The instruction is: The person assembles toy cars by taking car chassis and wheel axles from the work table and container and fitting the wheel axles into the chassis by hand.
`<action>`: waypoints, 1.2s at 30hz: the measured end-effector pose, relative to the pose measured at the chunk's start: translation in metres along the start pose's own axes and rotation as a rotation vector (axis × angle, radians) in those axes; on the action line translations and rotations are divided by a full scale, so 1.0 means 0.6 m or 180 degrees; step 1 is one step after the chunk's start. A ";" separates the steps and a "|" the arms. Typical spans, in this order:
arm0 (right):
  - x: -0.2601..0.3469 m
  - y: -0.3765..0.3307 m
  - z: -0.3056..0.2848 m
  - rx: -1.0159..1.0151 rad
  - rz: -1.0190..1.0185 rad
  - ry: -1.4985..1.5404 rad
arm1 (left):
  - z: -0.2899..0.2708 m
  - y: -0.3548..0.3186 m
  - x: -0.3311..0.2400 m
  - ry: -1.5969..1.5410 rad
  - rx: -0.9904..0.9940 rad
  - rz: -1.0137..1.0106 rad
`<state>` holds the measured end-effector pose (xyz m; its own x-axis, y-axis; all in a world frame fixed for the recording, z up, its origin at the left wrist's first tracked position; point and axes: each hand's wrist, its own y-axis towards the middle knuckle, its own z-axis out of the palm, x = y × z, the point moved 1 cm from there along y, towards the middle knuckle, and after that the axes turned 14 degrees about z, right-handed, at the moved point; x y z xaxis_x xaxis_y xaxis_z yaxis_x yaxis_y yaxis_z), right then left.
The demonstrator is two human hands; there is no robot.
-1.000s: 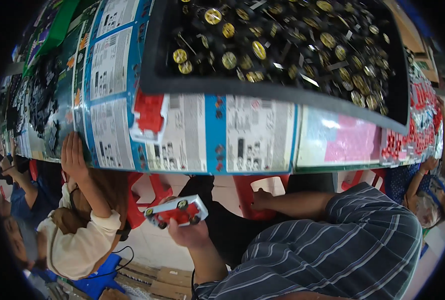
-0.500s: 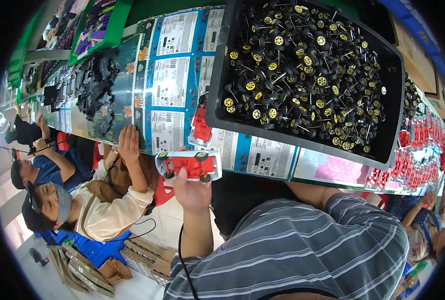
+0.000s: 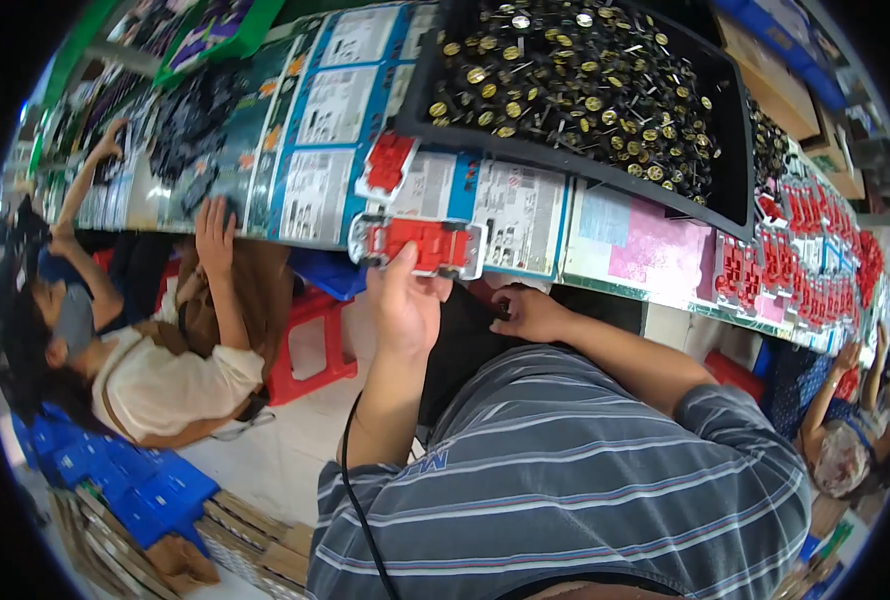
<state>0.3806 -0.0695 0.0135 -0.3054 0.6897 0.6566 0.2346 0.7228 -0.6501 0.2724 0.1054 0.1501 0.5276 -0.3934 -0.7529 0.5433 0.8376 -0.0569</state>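
My left hand (image 3: 406,312) is closed on a toy car (image 3: 420,246), thumb pressed on its red underside. The car is upside down, with a white and silvery body rim and dark wheels at its corners. It is held over the front edge of the table. My right hand (image 3: 533,314) is below that edge, above my lap, its fingers curled; a small dark thing seems to show at the fingertips, too small to name. Just beyond the held car, another red-and-white toy car (image 3: 389,166) lies on the table.
A large black tray (image 3: 565,152) full of wheels on axles stands beyond my hands. Rows of red car parts (image 3: 805,262) lie at the right. Printed sheets (image 3: 317,190) cover the table. At the left, a co-worker's hand (image 3: 215,228) rests near black parts (image 3: 200,122).
My right hand has come into view below the table edge; earlier it was hidden. The toy car in my left hand has turned slightly and sits farther right. The whole view has shifted.
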 end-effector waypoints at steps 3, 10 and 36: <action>0.053 -0.107 -0.021 -0.0258 -0.0344 0.0626 | -0.009 -0.022 0.008 0.0008 0.0247 0.0142; 0.198 -0.201 -0.129 -0.2097 -0.1896 0.0711 | 0.011 -0.071 -0.004 0.0128 0.0167 0.0268; 0.183 -0.211 -0.114 -0.2439 -0.2079 0.0083 | 0.021 -0.112 0.033 0.0519 0.0396 0.0513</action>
<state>0.3804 -0.0825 0.1939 -0.5681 0.1421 0.8106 0.5614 0.7871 0.2555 0.2543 0.0364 0.1474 0.5070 -0.1840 -0.8421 0.5424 0.8273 0.1458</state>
